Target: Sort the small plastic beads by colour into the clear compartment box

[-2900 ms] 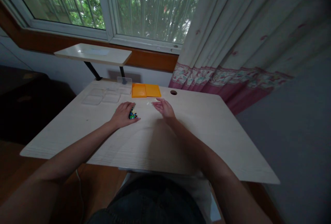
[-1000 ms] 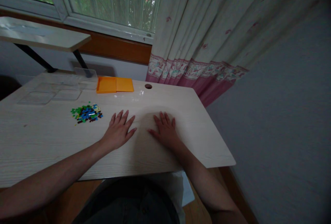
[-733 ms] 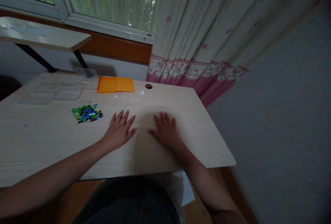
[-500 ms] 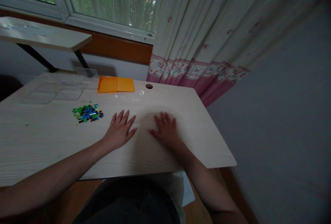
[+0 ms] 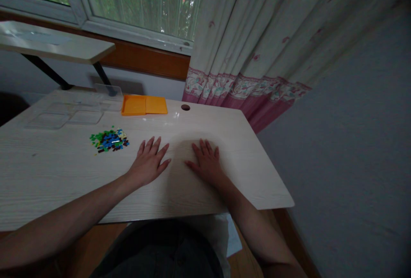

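Note:
Palm down on the pale wooden table (image 5: 150,203) lies my left hand (image 5: 148,162), its fingers spread and holding nothing. My right hand (image 5: 207,162) rests flat to the right of it, also with fingers apart and nothing in them. A small heap of loose building-brick-like pieces (image 5: 109,140), in green, blue, dark brown and pale yellow, sits left of my left hand, not touched by it. Beyond the hands is an orange tray (image 5: 133,105), with a flat orange panel (image 5: 156,105) joined or set against its right side; which of these I cannot tell.
Clear plastic trays (image 5: 86,116) stand at the table's back left, below a raised shelf (image 5: 64,47) on dark legs. A round hole (image 5: 185,107) pierces the tabletop near the back edge. A floral curtain (image 5: 237,55) hangs behind, and a wall (image 5: 346,149) is on the right.

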Demonstrator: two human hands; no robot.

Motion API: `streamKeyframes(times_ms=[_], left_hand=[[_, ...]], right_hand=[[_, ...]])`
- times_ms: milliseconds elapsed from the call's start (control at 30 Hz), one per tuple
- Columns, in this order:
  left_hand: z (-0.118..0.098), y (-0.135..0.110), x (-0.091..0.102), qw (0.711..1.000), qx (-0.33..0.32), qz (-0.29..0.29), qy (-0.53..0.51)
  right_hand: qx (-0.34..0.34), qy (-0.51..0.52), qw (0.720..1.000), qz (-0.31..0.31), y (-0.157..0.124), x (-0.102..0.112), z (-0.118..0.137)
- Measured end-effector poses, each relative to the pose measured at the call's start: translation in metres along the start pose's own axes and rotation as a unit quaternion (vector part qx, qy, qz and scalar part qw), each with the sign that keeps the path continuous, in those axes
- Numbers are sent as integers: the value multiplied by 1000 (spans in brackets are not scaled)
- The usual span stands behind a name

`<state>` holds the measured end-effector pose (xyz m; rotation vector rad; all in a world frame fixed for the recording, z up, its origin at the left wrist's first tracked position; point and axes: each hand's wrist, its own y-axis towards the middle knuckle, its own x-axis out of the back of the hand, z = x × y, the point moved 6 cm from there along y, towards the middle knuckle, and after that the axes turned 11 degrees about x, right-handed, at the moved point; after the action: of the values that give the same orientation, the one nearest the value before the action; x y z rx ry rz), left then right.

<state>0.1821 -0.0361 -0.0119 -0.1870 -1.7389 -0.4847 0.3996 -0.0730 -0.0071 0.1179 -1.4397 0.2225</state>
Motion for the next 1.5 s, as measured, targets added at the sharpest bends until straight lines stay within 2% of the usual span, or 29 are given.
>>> streamKeyframes(times_ms=[533, 733, 800, 900, 1000, 1100, 1200, 1300, 1400, 1500], left_hand=[[-1, 1, 1, 1000, 6, 17, -9], [8, 11, 16, 999, -11, 5, -30], [16, 18, 27, 998, -17, 0, -57], [29, 27, 43, 993, -15, -7, -113], [34, 29, 51, 984, 0, -18, -180], [26, 25, 49, 975, -13, -24, -220], [12, 20, 39, 973, -54, -9, -222], [4, 16, 33, 964, -97, -5, -247], [5, 15, 35, 956, -104, -33, -271], [6, 15, 37, 954, -103, -43, -278]], right_hand=[[-4, 9, 1000, -9, -1, 2, 0], [5, 14, 1000, -17, 14, 18, -2], [11, 11, 999, -30, 29, 30, -1], [67, 14, 995, -77, 64, 51, 13], [138, 30, 985, -100, 110, 65, 39], [200, 40, 973, -112, 157, 71, 75], [244, 26, 963, -114, 194, 64, 115], [269, 2, 957, -112, 219, 46, 145], [273, -14, 957, -94, 233, 26, 155], [271, -23, 958, -91, 236, 17, 148]])
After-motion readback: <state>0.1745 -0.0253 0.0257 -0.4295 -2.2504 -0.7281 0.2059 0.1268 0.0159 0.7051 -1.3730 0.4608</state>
